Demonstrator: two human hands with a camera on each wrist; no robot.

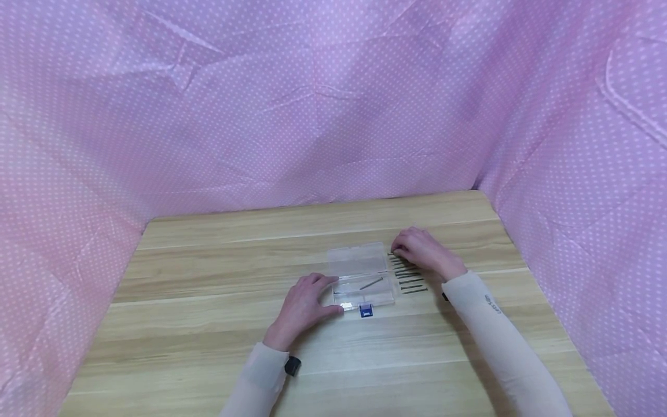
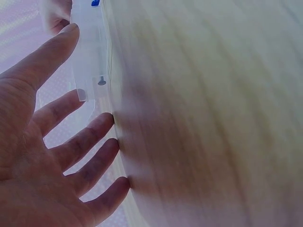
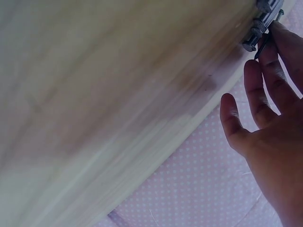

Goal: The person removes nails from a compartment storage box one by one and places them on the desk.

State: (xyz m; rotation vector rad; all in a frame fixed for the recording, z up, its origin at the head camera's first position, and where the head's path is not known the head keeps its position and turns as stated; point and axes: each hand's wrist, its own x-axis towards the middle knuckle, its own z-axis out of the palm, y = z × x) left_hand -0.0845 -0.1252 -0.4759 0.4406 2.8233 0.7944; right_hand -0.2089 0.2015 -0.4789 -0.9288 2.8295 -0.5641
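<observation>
A clear plastic box (image 1: 383,299) lies on the table with its lid (image 1: 356,260) folded back. One long metal screw (image 1: 372,283) slants inside it; through the wall in the left wrist view shows a screw head (image 2: 102,81). My left hand (image 1: 304,304) is at the box's left end, fingers spread and fairly straight, thumb at the near edge and index finger at the far corner. To the right of the box lies a row of several screws (image 1: 411,281). At its far end my right hand (image 1: 419,249) pinches a thin dark screw (image 3: 264,45) between thumb and index finger.
A blue label (image 1: 366,311) hangs at the front of the box. The wooden table (image 1: 208,324) has pink dotted cloth (image 1: 312,116) standing around its back and sides. Each wrist carries a dark strap or camera mount (image 1: 293,365).
</observation>
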